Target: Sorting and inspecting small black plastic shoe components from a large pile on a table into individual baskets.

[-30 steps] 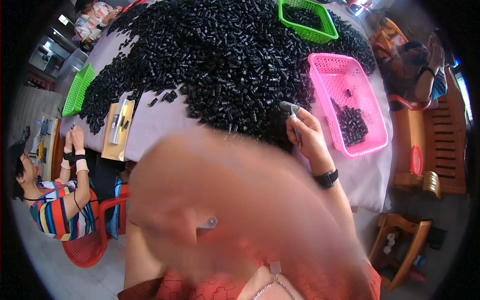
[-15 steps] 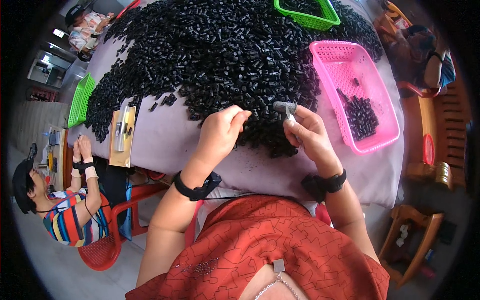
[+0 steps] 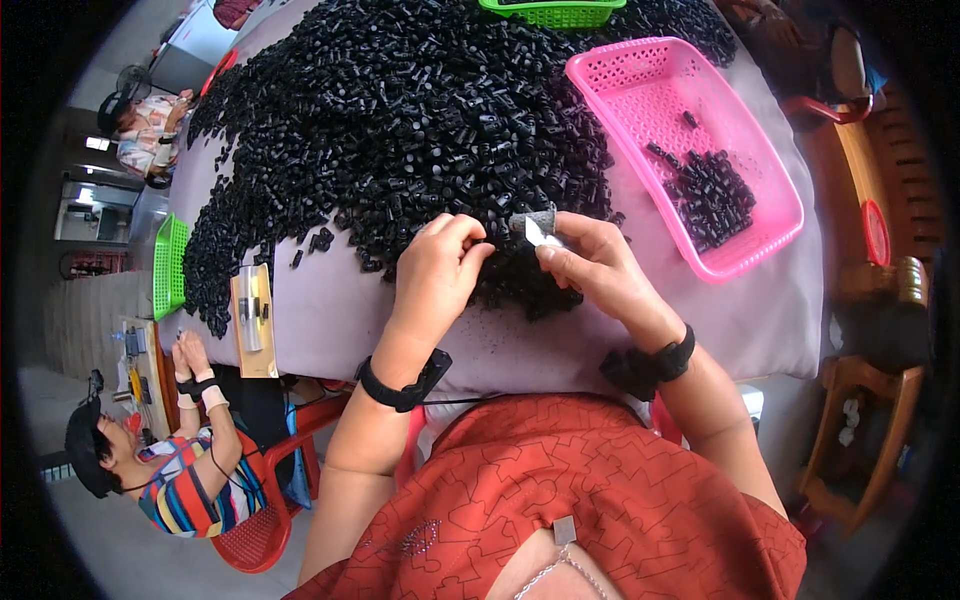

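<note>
My left hand (image 3: 440, 262) is closed in a pinch in front of the black heap; whatever its fingertips hold is hidden or too small to name. Just to its right, my right hand (image 3: 597, 262) grips a small knife with a short, shiny pointed blade (image 3: 534, 231) between thumb and fingers. A grey sleeve (image 3: 543, 217) covers the tip of my right index finger. The two hands are apart, with the blade pointing toward the left one. Beyond them spreads a large heap of small black cylindrical plastic parts (image 3: 400, 130).
A pink basket (image 3: 612, 130) at the right holds several black parts. Green baskets (image 3: 560, 14) (image 3: 169, 270) stand at the far side and the left edge. A cardboard piece with a clear tube (image 3: 250, 315) lies left on the grey cloth (image 3: 330, 300). Co-workers sit around the table.
The view has shifted, so basket and heap sit differently in it. The knife in my right hand has turned, its blade now bright and pointing left. My left hand stays pinched.
</note>
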`<action>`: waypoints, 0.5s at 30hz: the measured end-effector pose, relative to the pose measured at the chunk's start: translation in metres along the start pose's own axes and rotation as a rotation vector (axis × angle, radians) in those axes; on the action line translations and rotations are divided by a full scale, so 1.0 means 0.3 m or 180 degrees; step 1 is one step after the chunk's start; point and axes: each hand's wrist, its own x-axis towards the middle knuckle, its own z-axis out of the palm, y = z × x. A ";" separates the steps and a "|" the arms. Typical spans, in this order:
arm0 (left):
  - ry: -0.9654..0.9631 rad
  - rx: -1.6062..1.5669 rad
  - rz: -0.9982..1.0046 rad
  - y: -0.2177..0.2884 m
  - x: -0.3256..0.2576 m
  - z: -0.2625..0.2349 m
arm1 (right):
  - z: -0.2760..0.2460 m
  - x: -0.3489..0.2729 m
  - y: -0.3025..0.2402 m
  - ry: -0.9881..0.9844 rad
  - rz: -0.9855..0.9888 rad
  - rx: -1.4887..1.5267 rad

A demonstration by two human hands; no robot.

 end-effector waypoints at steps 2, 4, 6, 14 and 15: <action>0.0163 -0.0741 -0.0235 0.003 -0.006 -0.017 | 0.002 -0.003 -0.004 0.0021 0.0061 -0.0044; 0.0073 -0.2126 -0.0659 -0.016 -0.016 -0.025 | 0.005 -0.005 -0.005 -0.0028 0.0083 0.0060; 0.0018 -0.2778 -0.0894 0.006 -0.030 -0.046 | 0.009 -0.011 -0.011 -0.0085 0.0116 0.0154; -0.0347 -0.4905 -0.1506 -0.050 -0.086 -0.022 | 0.047 -0.021 -0.020 -0.0330 0.0050 0.0408; -0.0319 -0.4848 -0.1527 -0.051 -0.086 -0.021 | 0.042 -0.022 -0.025 -0.0324 0.0046 0.0413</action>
